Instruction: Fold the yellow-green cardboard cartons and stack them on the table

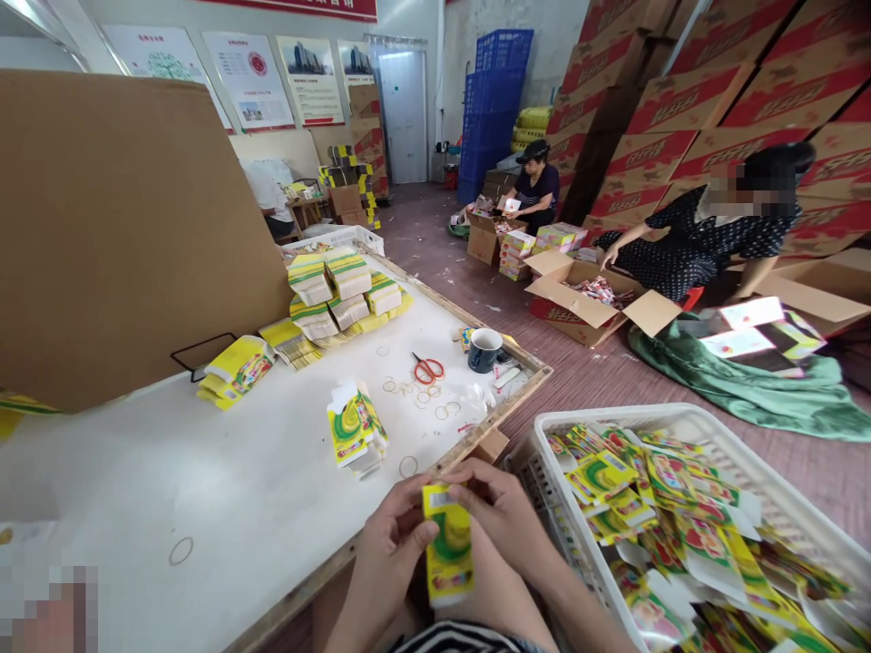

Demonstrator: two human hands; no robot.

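Note:
Both my hands hold one small yellow and green carton (447, 549) upright over my lap, just off the table's near edge. My left hand (393, 541) grips its left side with the thumb on the front. My right hand (500, 510) pinches its top right corner. A folded stack of the same cartons (354, 429) stands on the white table (224, 481) just beyond my hands. To my right a white plastic basket (687, 419) is filled with several flat cartons (653, 508).
On the table lie bundles of flat cartons (340, 290), another small pile (235, 367), red scissors (427, 367), scattered rubber bands (415, 390) and a dark mug (484, 349). A tall cardboard sheet (115, 227) stands left. Two people sit on the floor among open boxes (585, 299).

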